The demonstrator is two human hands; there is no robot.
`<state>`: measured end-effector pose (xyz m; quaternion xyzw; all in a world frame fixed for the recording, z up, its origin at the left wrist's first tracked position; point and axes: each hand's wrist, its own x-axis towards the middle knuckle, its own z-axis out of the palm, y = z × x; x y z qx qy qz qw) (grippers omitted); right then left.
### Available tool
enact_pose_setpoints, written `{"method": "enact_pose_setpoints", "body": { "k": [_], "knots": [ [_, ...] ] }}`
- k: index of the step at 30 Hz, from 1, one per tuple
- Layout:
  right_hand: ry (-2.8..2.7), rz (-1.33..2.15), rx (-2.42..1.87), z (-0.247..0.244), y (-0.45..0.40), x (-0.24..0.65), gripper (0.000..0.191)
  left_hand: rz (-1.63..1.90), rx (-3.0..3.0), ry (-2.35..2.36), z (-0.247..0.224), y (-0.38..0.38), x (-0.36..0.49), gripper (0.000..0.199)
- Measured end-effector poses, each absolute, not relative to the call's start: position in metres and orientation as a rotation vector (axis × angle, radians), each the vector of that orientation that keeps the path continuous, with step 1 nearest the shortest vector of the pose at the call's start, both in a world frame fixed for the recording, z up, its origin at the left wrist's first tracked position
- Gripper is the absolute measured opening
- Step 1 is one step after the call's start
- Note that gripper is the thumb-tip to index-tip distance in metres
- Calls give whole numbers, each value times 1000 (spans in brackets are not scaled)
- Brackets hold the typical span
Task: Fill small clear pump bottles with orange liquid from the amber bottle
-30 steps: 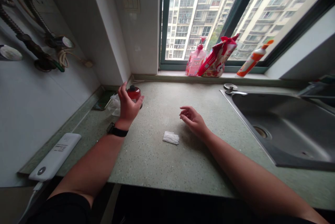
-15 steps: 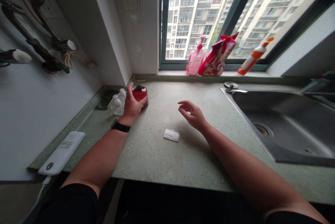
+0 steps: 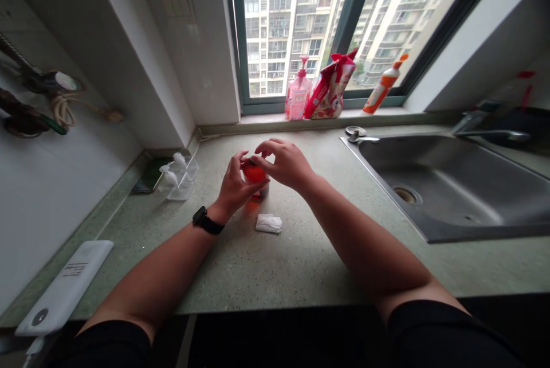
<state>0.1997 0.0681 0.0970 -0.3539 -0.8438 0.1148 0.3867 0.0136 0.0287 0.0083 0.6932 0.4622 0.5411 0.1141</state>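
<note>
A squat red bottle [image 3: 254,172] with a black cap stands on the counter, its lower part darker. My left hand [image 3: 237,183] is wrapped round its side, with a black watch [image 3: 207,220] on that wrist. From the right, my right hand [image 3: 283,161] reaches over the top, its thumb and fingers closed at the black cap [image 3: 253,161], which they partly hide. Just in front of the bottle lies a folded white tissue [image 3: 268,223]. Left of my left hand is a clear plastic box [image 3: 180,179] with white parts on top.
A steel sink [image 3: 455,184] takes up the right side. On the windowsill stand a pink pump bottle [image 3: 297,96], a red bag [image 3: 330,87] and an orange-and-white bottle [image 3: 381,90]. A white power bank [image 3: 66,288] with a cable lies at the left edge, a dark flat object [image 3: 150,176] behind.
My left hand has brought the red bottle right, to behind the tissue. My right hand has moved left onto its cap. The view has shifted to the right.
</note>
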Motion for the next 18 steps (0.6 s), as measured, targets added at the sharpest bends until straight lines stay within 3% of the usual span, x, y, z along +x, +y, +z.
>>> {"method": "enact_pose_setpoints", "body": {
  "k": [10,18],
  "knots": [
    [-2150,240,-964,67,70,193,25,1552,2056,1330,0,27,10,91],
    [-2090,346,-905,66,72,194,15,1550,2039,1290,0,25,14,83]
  ]
}}
